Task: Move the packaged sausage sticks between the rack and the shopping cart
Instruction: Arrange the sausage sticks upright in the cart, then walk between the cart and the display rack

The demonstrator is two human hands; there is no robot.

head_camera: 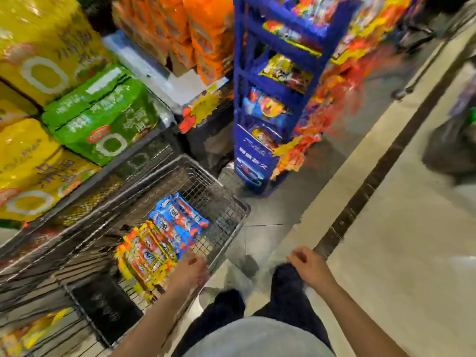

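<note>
Blue-wrapped sausage stick packs (pixel 180 222) and yellow-wrapped ones (pixel 145 256) lie inside the wire shopping cart (pixel 233 199). My left hand (pixel 189 274) hangs over the cart's near edge beside the yellow packs; motion blur hides whether its fingers touch them. My right hand (pixel 307 264) is loosely curled with nothing in it, above the floor to the right of the cart. The blue display rack (pixel 260 81) with several shelves of colourful packs stands just beyond the cart.
Big yellow bags (pixel 38 47) and green bags (pixel 103 112) fill the shelves on the left, with orange packs (pixel 195 32) behind. A dark strip (pixel 381 181) crosses the pale floor on the right. My dark-trousered legs (pixel 257 297) stand by the cart.
</note>
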